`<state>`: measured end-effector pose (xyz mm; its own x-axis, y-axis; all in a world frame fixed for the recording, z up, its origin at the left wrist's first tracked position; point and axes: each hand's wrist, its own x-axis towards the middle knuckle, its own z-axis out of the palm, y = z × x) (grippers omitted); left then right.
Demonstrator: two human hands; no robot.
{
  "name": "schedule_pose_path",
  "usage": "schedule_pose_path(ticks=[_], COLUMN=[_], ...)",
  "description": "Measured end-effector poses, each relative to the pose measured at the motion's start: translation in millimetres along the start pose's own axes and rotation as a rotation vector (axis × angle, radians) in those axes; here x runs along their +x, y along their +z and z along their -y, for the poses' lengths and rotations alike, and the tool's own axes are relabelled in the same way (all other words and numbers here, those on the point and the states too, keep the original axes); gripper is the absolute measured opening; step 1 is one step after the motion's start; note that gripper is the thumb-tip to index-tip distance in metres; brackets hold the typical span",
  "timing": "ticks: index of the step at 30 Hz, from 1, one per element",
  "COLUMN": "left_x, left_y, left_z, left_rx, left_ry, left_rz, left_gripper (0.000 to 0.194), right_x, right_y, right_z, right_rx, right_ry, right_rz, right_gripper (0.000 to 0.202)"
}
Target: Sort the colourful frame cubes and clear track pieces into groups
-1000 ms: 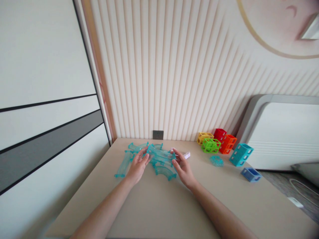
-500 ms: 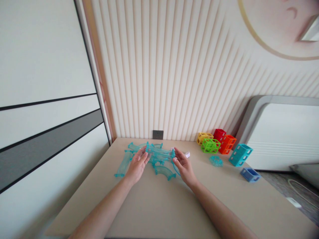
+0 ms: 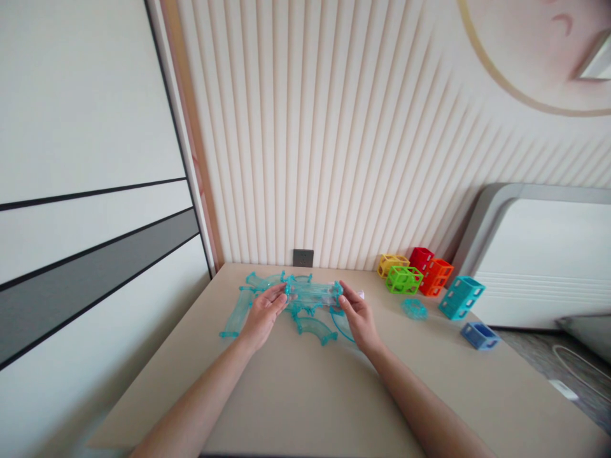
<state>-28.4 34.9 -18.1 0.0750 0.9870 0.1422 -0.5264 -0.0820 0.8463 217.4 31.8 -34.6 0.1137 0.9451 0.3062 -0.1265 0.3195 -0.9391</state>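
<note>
A straight, see-through teal track piece [image 3: 312, 293] is held level between both hands, above the table. My left hand [image 3: 263, 316] pinches its left end, and my right hand [image 3: 358, 316] grips its right end. Below and around it lie more teal pieces: a straight one [image 3: 237, 313] at the left, a curved one [image 3: 315, 329] in front, and another curved one [image 3: 265, 280] behind my left hand. A rounded teal piece [image 3: 344, 326] lies partly hidden beside my right hand.
On the beige table [image 3: 305, 394], at the right, stand yellow [image 3: 392, 264], green [image 3: 403, 279], red [image 3: 421, 258], orange [image 3: 436, 277], teal [image 3: 461, 298] and blue blocks [image 3: 480, 335]. A round teal piece [image 3: 414, 309] lies near them. A ribbed wall [image 3: 305, 127] rises behind.
The held track piece has shifted slightly to the right and turned more level. My right hand has moved a little to the right, uncovering more of the rounded piece.
</note>
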Motion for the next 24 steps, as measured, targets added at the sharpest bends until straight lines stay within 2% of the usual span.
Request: schedule_pose_path(ticks=[10, 15, 24], left_x=[-4.3, -5.9, -4.1], left_y=[4.8, 4.8, 3.5], left_z=[-1.4, -1.1, 1.1], left_rx=[-0.021, -0.010, 0.007], left_ry=[0.031, -0.001, 0.016], left_rz=[0.010, 0.022, 0.044], left_gripper=[0.041, 0.049, 0.042], right_x=[-0.5, -0.5, -0.7], right_y=[-1.4, -0.6, 0.0], right_z=[1.3, 3.7, 5.1], right_rx=[0.019, 0.036, 0.067], right_ry=[-0.004, 0.008, 0.026], right_rz=[0.007, 0.005, 0.006], right_gripper=[0.058, 0.060, 0.058])
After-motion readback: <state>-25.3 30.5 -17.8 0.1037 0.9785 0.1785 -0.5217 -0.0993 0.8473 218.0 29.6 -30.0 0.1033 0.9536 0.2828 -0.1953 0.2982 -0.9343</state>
